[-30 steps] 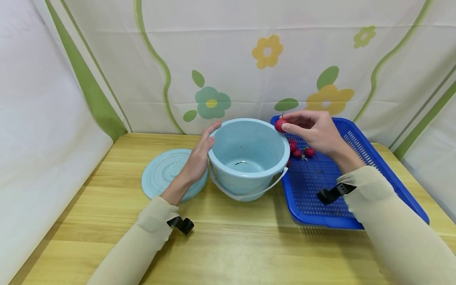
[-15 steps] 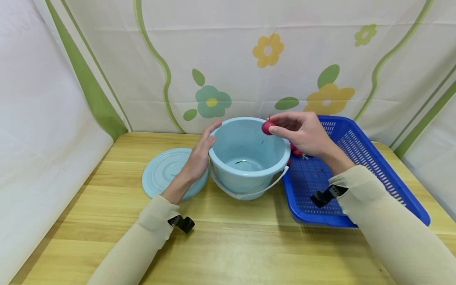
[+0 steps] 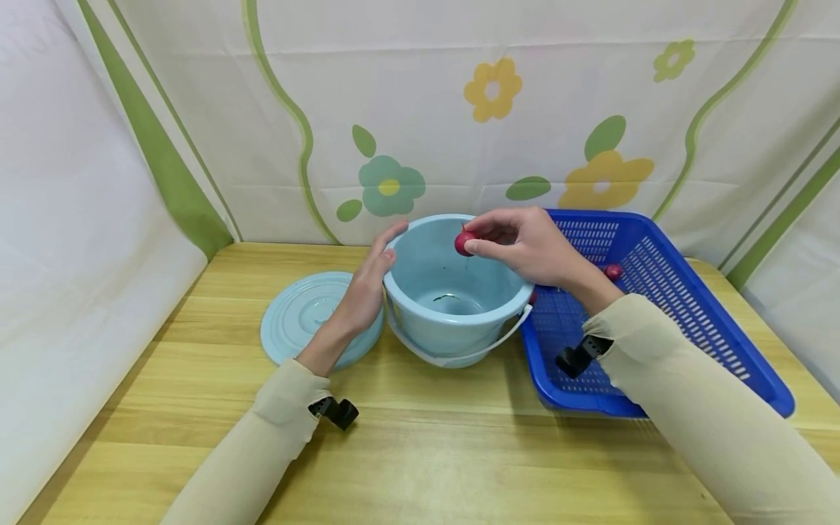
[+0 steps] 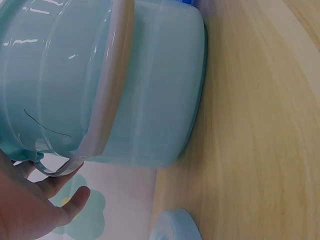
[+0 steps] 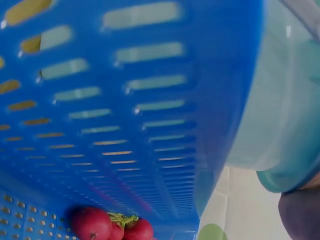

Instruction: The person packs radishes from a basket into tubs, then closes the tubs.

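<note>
From the head view, the right hand (image 3: 531,248) sits just right of frame centre, its thumb and fingertips pinching a small red radish (image 3: 464,244) over the open mouth of the light blue bucket (image 3: 457,292). The left hand (image 3: 367,284) lies flat against the bucket's left wall, fingers straight and together, the fingertips reaching up to the rim. To the left of that hand a round blue lid (image 3: 303,321) rests on the wooden table (image 3: 420,437). On the right side of the frame stands a blue perforated basket (image 3: 663,292), with another radish (image 3: 613,272) showing behind the right wrist. In the left wrist view the bucket (image 4: 125,85) fills the upper left, and the palm and loosely spread fingers (image 4: 75,197) press its side at the lower left. In the right wrist view the basket wall (image 5: 125,100) covers most of the frame, with a cluster of radishes (image 5: 107,225) at the bottom edge; I cannot tell how the fingers lie there.
</note>
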